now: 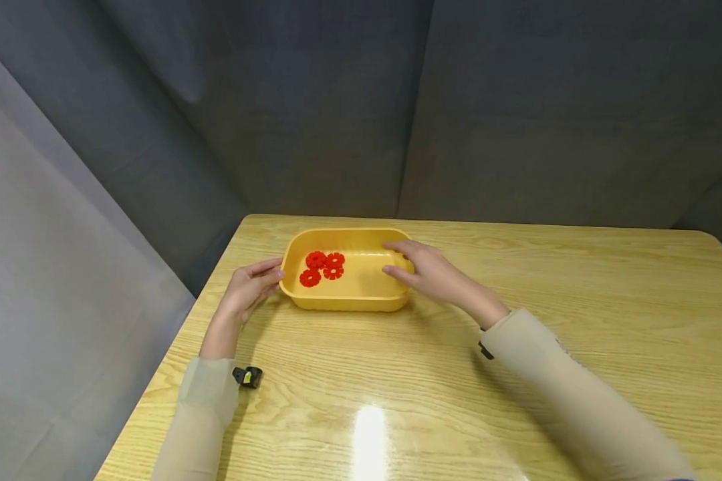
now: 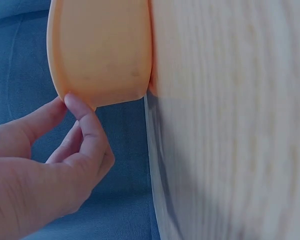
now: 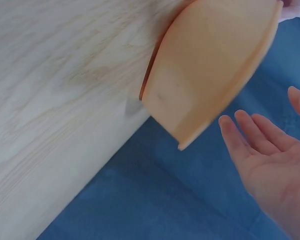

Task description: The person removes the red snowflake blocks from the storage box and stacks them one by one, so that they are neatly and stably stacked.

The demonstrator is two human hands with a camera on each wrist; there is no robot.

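Sitting on the wooden table (image 1: 517, 374), a yellow tub (image 1: 361, 294) holding red flower pieces (image 1: 321, 267), with the left hand (image 1: 249, 287) touching its left end and the right hand (image 1: 427, 270) resting open at its right rim.

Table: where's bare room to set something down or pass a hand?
Bare wood right of the tray, out to the table edge, and the near strip between both sleeves. Crowded: the tray's ends, with the left hand and right hand there; red discs fill its left half.
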